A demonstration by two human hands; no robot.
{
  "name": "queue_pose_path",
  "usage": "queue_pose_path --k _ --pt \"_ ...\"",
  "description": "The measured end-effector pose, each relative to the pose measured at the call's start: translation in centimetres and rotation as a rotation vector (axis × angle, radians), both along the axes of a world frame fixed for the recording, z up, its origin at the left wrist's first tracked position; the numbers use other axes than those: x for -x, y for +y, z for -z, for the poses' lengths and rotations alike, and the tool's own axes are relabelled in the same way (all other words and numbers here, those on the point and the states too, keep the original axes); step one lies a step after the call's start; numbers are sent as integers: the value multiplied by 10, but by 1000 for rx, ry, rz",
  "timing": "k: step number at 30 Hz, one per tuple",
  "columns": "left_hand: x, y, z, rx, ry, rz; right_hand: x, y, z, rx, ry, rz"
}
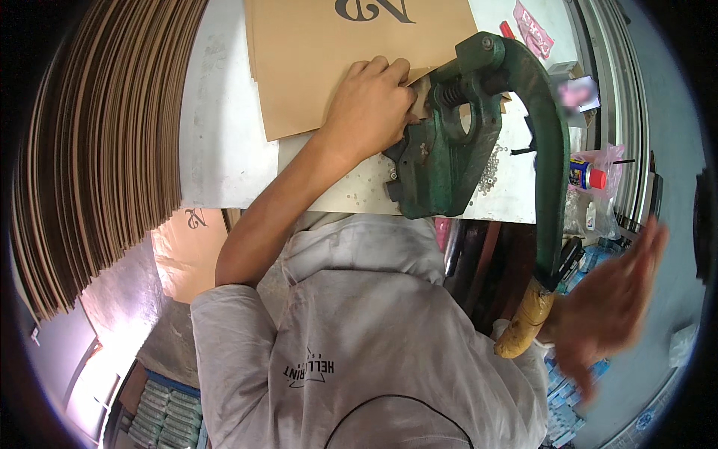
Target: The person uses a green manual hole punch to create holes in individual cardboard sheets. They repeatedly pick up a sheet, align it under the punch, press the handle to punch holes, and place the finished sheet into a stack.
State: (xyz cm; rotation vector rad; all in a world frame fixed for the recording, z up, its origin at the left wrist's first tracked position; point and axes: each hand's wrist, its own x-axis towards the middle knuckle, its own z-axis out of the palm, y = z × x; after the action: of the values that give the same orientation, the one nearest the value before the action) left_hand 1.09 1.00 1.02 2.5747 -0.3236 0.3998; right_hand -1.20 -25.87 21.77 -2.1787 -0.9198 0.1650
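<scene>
My left hand (374,105) is closed with its fingers curled over the near right corner of a brown kraft sheet (299,90) with black print. That corner lies at the jaw of a green hand-lever press (449,150); the contact point is hidden behind my fingers and the press. The long curved lever ends in a yellow wrapped grip (526,322), which points down toward me. My right hand (609,307), smeared by motion, is held beside the grip with fingers stretched and thumb apart, holding nothing.
A tall stack of brown sheets (105,150) fills the left side. Small metal rings (490,172) lie scattered beside the press on the white table (217,135). A can with a red cap (596,178) and plastic bags stand at right. Packed bundles (164,415) sit low at left.
</scene>
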Motion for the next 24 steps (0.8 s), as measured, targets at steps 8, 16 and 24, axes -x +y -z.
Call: queue_pose_path --k 8,16,24 --pt "7 4 4 -8 -53 -9 16 21 34 128 -67 -409" --pt "-12 -2 13 -262 -118 -25 -75 -39 133 112 -77 471" --pt "48 38 2 -358 -15 -195 -103 -51 265 317 -304 553"
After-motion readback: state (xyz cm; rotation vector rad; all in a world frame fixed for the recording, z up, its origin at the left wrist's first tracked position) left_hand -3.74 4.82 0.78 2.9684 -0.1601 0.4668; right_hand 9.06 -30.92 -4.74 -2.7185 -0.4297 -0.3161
